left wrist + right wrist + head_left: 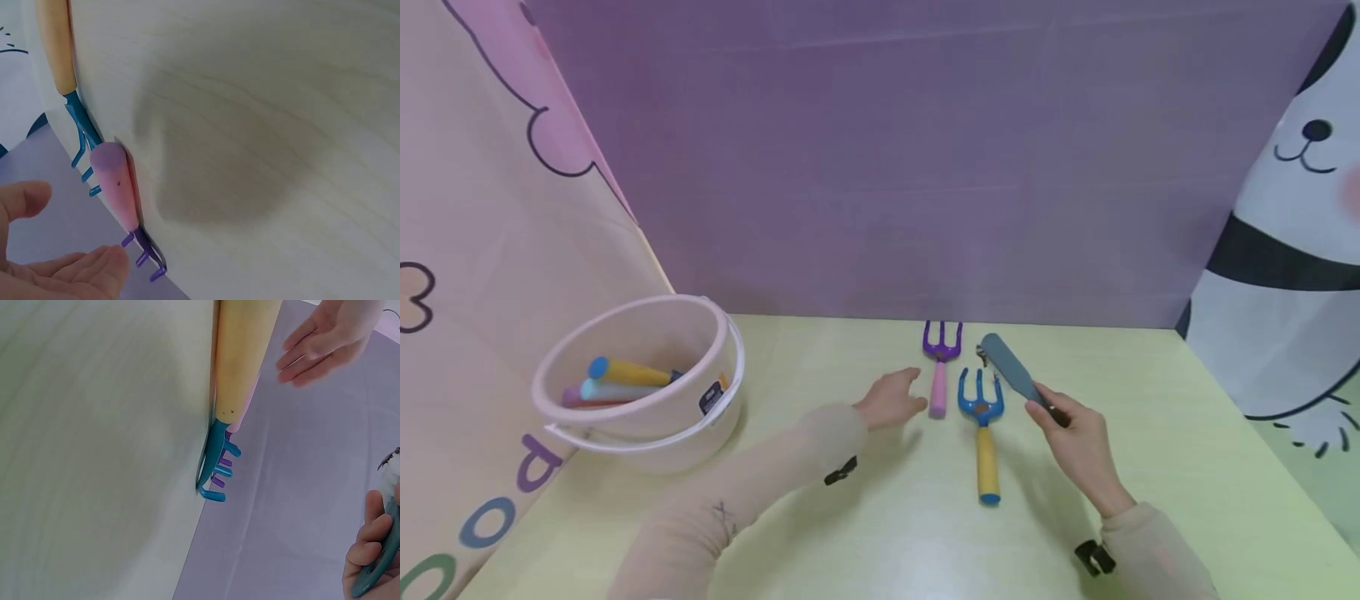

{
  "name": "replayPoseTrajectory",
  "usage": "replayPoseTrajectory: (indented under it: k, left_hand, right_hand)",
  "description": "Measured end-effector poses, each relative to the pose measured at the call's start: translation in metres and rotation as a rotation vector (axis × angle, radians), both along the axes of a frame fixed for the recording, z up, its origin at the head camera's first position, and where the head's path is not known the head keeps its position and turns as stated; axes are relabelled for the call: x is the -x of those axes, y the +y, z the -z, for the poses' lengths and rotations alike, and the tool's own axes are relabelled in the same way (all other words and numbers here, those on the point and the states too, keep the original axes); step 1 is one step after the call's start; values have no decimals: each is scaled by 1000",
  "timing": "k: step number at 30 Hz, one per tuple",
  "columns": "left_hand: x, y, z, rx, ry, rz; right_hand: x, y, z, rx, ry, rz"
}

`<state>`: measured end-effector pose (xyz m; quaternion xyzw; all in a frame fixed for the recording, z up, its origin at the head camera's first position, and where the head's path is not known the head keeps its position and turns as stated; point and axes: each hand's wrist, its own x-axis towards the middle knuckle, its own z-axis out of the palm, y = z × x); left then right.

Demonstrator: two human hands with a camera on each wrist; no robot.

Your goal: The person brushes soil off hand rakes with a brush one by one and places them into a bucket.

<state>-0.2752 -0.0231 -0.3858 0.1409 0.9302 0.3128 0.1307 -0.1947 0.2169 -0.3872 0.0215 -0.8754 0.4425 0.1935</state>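
Note:
In the head view my right hand (pixel 1081 442) grips a slim grey-teal tool (pixel 1011 367) by its dark lower end, tilted above the table. At the right wrist view's edge, the fingers (pixel 365 553) curl round a teal handle (pixel 382 556). My left hand (pixel 887 402), fingers apart and holding nothing, hovers just left of a purple fork with a pink handle (pixel 938 387); the left wrist view shows a gap between the hand (pixel 81 272) and the pink handle (pixel 119 187). A blue fork with a yellow handle (pixel 988 462) lies between my hands.
At the left stands a pale pink bucket (pixel 700 433) with several tools inside, among them one with a yellow handle (pixel 632 372). A purple backdrop (pixel 880 167) rises behind the pale table (pixel 865 533). Printed cloths hang at the left and right.

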Motion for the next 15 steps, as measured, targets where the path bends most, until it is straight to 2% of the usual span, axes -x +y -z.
replayPoseTrajectory:
  k: [5,10,15]
  left_hand:
    - [15,28,16,-31,-57,-70]
    - [33,46,41,-36,-11,-88]
    - [44,59,62,-25,-19,-142]
  right_hand:
    - [1,4,2,-9,11,11]
    - [1,6,4,-15,26,19]
    - [1,8,4,-20,14,27]
